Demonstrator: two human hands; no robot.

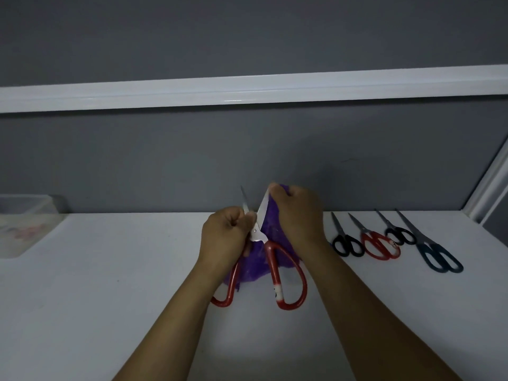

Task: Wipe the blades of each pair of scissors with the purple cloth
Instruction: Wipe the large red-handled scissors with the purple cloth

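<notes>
Large red-handled scissors (pixel 277 273) are held open above the white table, blades pointing up and away. My left hand (pixel 224 237) grips them near the pivot and the left blade. My right hand (pixel 298 215) presses the purple cloth (pixel 270 224) against the right blade, near its tip. The cloth hangs down behind the handles. Further scissors lie in a row on the right: a black pair (pixel 347 243), a red pair (pixel 380 244), a small black pair (pixel 400 234) and a long dark blue pair (pixel 437 257).
The white table (pixel 110 284) meets a grey wall with a white rail (pixel 247 89). A translucent plastic box (pixel 24 224) sits at the far left. A white frame edge (pixel 489 188) rises at the right corner.
</notes>
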